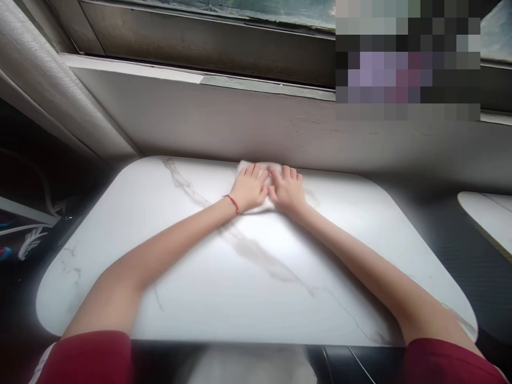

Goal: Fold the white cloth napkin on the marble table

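Observation:
A folded white cloth point(262, 205) lies near the far edge of a white marble-patterned table point(192, 309). Both hands press down on it side by side, thumbs toward each other. My left hand point(250, 188), with a red string bracelet point(232, 202) at the wrist, grips the cloth's left part, fingers over its far edge. On the right part, my right hand point(288, 189) holds the cloth with its fingers bent. Much of the cloth is hidden under the hands.
A grey-white wall point(224, 117) rises right behind the table, below a window frame point(200, 37). A thick pale pipe point(60, 69) slants at the left, above white cables point(34, 240). Another marble-patterned tabletop point(492, 216) stands at the right. A blurred patch covers the upper right.

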Tool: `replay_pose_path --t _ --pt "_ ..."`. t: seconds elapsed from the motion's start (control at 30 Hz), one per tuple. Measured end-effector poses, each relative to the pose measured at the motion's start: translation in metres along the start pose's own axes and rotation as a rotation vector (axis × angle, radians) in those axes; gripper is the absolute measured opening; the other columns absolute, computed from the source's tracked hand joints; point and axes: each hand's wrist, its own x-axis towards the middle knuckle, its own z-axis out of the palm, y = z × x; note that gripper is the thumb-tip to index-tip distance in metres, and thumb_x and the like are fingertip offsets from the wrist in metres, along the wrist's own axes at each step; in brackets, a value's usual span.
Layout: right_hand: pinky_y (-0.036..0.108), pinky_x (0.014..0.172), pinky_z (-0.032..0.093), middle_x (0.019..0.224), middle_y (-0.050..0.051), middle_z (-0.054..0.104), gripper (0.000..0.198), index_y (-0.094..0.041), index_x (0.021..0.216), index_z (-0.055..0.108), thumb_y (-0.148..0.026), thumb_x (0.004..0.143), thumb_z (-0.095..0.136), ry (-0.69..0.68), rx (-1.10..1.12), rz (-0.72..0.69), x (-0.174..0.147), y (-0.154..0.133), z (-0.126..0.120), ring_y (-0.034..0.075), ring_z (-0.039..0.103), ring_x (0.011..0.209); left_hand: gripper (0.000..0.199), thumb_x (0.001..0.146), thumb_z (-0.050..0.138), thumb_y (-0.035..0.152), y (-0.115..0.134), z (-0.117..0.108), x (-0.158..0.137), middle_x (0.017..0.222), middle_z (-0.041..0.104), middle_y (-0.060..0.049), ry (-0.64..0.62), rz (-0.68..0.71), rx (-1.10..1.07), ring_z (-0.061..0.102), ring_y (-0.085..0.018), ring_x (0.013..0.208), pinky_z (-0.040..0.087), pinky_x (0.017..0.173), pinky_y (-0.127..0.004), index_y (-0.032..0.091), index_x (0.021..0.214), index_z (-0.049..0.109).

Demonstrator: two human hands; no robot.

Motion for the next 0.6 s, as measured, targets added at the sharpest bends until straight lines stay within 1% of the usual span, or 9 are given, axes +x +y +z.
replay_pose_path --t 0.1,0.2,0.43,0.6 --pt "0.046 0.086 0.035 0.118 0.021 0.054 0.056 -0.013 0.14 0.053 -0.029 0.088 0.041 0.03 0.016 0.057 0.017 -0.009 0.009 0.036 0.043 0.105 0.051 0.097 0.037 0.03 -0.022 0.006 0.01 0.146 0.049 -0.021 0.016 -0.015 -0.023 0.046 -0.034 0.131 0.034 0.108 -0.047 0.01 0.142 0.05" --pt "0.046 0.086 0.034 0.119 0.022 0.053 0.055 -0.013 0.138 0.054 -0.03 0.088 0.041 0.055 0.046 0.064 0.024 -0.012 0.013 0.036 0.042 0.105 0.051 0.096 0.04 0.033 -0.032 0.008 0.015 0.144 0.05 -0.019 0.031 -0.022 -0.042 0.046 -0.033 0.13 0.034 0.109 -0.045 0.012 0.141 0.051" --pt "0.046 0.088 0.031 0.122 0.022 0.053 0.053 -0.015 0.138 0.054 -0.03 0.089 0.042 0.04 0.13 0.076 0.026 -0.008 0.013 0.036 0.041 0.109 0.049 0.094 0.044 0.036 -0.033 0.008 0.019 0.142 0.051 -0.017 0.039 -0.08 -0.067 0.044 -0.032 0.132 0.034 0.108 -0.046 0.016 0.138 0.051" --pt "0.044 0.088 0.03 0.122 0.022 0.053 0.053 -0.013 0.139 0.053 -0.03 0.09 0.041 0.028 0.131 0.072 0.025 -0.01 0.01 0.036 0.04 0.109 0.058 0.094 0.045 0.039 -0.039 0.012 0.018 0.146 0.048 -0.018 0.048 -0.112 -0.084 0.043 -0.031 0.135 0.034 0.11 -0.045 0.011 0.144 0.041"
